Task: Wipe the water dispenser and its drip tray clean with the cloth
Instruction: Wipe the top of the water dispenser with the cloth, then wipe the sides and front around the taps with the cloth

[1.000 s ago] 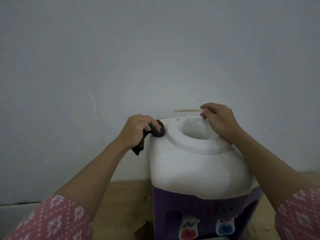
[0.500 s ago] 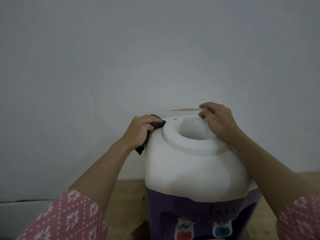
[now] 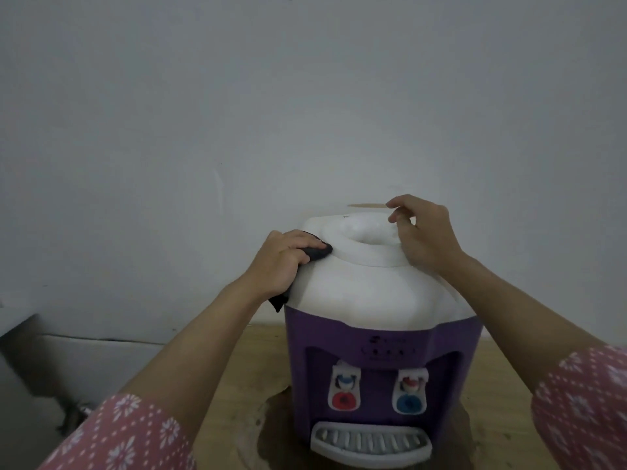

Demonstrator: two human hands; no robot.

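The water dispenser [image 3: 376,300], white on top and purple below, stands on a wooden table [image 3: 237,385] at about five o'clock in the head view, close to a pale wall [image 3: 237,113]. At the foot of its front, at six o'clock, sits the grey slotted drip tray [image 3: 370,443], below a red tap [image 3: 344,388] and a blue tap [image 3: 410,391]. The left hand [image 3: 281,262] clutches the dark cloth [image 3: 319,253] and presses it against the white top at nine o'clock of the raised bottle collar [image 3: 366,244]. The right hand [image 3: 424,232] grasps the collar's rim at three o'clock, fingers curled over it. Both forearms emerge from pink patterned sleeves [image 3: 129,435].
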